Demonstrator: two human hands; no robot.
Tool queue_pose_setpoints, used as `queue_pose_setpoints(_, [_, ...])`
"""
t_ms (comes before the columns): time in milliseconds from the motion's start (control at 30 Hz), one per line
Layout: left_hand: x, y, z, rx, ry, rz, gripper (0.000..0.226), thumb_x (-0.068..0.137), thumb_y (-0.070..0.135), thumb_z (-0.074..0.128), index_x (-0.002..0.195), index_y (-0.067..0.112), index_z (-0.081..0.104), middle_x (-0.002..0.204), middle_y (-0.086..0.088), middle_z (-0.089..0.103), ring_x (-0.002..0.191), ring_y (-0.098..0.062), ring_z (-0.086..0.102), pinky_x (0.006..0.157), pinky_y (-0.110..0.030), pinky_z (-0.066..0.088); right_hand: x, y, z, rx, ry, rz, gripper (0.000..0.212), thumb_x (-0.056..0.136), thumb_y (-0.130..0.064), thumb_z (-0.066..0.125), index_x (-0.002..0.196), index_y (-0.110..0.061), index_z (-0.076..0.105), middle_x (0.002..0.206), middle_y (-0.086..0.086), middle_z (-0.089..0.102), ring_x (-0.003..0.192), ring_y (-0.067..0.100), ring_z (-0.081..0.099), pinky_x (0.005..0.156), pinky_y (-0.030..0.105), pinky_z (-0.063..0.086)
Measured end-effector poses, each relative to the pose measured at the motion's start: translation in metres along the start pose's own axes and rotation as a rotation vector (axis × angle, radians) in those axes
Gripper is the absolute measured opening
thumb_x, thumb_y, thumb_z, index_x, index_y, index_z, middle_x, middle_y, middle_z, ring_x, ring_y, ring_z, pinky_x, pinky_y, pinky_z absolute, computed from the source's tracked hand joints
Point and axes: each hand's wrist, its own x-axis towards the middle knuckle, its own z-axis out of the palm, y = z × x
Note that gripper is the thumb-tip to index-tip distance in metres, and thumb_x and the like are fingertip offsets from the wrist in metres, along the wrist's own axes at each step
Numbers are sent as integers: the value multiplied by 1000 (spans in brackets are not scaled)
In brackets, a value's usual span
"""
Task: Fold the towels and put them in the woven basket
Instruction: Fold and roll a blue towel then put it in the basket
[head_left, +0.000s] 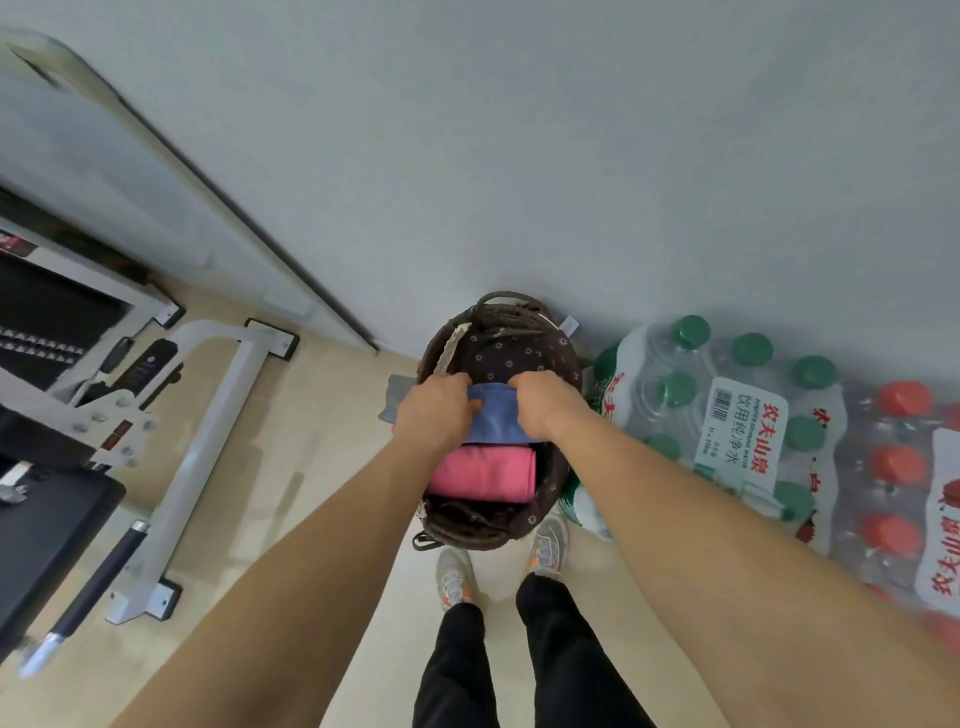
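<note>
The fingers (467, 401) of the left hand (435, 411) curl over one short end of the blue towel (496, 420), a soft folded rectangle of cloth. The fingers (521, 387) of the right hand (546, 402) curl over the opposite end. Both hands grip it, and the fingertips are tucked out of sight beneath the cloth. The blue towel lies between the two sets of fingers, inside the woven basket (470, 535), a round, dark brown wicker tub.

Just on the wrist side of the fingers, touching the blue towel's near edge, lies the pink towel (483, 475), a thick folded cloth block also in the basket. Beyond the fingertips rises the basket's dark fabric lining (519, 353), printed with small pale flowers.

Outward past the right hand's fingers, a shrink-wrapped pack of clear plastic water bottles with green caps (737, 415) stands close beside the basket. A second pack with red caps (898, 467) sits farther out. Well off beyond the left hand's fingers stand a grey metal gym frame (208, 431) and a black padded bench (47, 545). Back along the forearms, two grey sneakers (454, 577) below black trousers (457, 670) stand on the pale floor (322, 467).
</note>
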Motion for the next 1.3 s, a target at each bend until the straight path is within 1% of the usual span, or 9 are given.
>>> queue_pose_setpoints(300, [2, -3, 8, 431, 30, 184, 26, 99, 18, 41, 112, 15, 63, 110, -4, 64, 106, -30, 58, 86, -38, 46, 16, -2, 8, -133, -100, -17, 32, 92, -9, 51, 122, -15, 59, 125, 13, 56, 113, 32, 55, 86, 40, 49])
queue_pose_setpoints(367, [-2, -2, 9, 486, 76, 260, 28, 94, 13, 42, 102, 14, 69, 106, -6, 62, 106, -31, 54, 76, -36, 46, 16, -1, 10, -193, -98, -23, 36, 93, -12, 52, 129, -16, 57, 132, 10, 48, 123, 31, 44, 95, 43, 45])
queue_pose_setpoints(467, [0, -3, 6, 564, 126, 369, 22, 74, 15, 51, 66, 18, 71, 82, -5, 59, 82, -27, 57, 57, -31, 42, 18, -1, 10, -316, -65, -26, 40, 89, -18, 60, 129, -21, 59, 136, 5, 44, 128, 29, 37, 99, 43, 39])
queue_pose_setpoints(533, [5, -8, 5, 576, 176, 424, 12, 65, 13, 58, 56, 17, 66, 73, -5, 57, 72, -27, 56, 56, -32, 39, 21, -2, 10, -384, -35, -33, 36, 88, -22, 63, 124, -24, 62, 136, 4, 46, 127, 28, 38, 100, 42, 37])
queue_pose_setpoints(733, [12, -5, 3, 463, 213, 394, 13, 59, 5, 67, 63, 15, 60, 65, -6, 55, 54, -26, 56, 48, -31, 42, 22, -6, 13, -421, 58, -1, 32, 94, -20, 52, 124, -19, 62, 137, 10, 44, 128, 31, 38, 104, 44, 35])
queue_pose_setpoints(900, [0, -4, 7, 386, 164, 370, 25, 55, 6, 84, 58, 15, 61, 64, -3, 56, 57, -23, 58, 43, -28, 42, 5, -16, 7, -330, 228, -124, 30, 94, -8, 48, 124, -9, 51, 128, 13, 47, 116, 33, 50, 87, 42, 46])
queue_pose_setpoints(1033, [-19, -15, 9, 357, 67, 361, 8, 80, 8, 65, 84, 14, 68, 83, -5, 62, 80, -26, 63, 57, -33, 47, -10, -14, 9, -290, 51, -196, 36, 90, -9, 59, 126, -13, 53, 125, 9, 44, 112, 29, 52, 80, 40, 48])
queue_pose_setpoints(1200, [-27, -31, 24, 415, 122, 442, 15, 64, 15, 76, 79, 17, 73, 77, 0, 64, 67, -22, 64, 53, -29, 48, -11, -7, 14, -374, -103, -184, 37, 94, -15, 53, 131, -18, 53, 137, 7, 37, 118, 29, 48, 89, 42, 47])
queue_pose_setpoints(1300, [-29, -27, 23, 430, 104, 402, 20, 77, 19, 67, 96, 17, 73, 94, 0, 66, 84, -21, 65, 61, -30, 50, -13, -5, 16, -365, -150, -164, 44, 95, -16, 50, 138, -20, 47, 145, 6, 31, 124, 29, 44, 96, 44, 48])
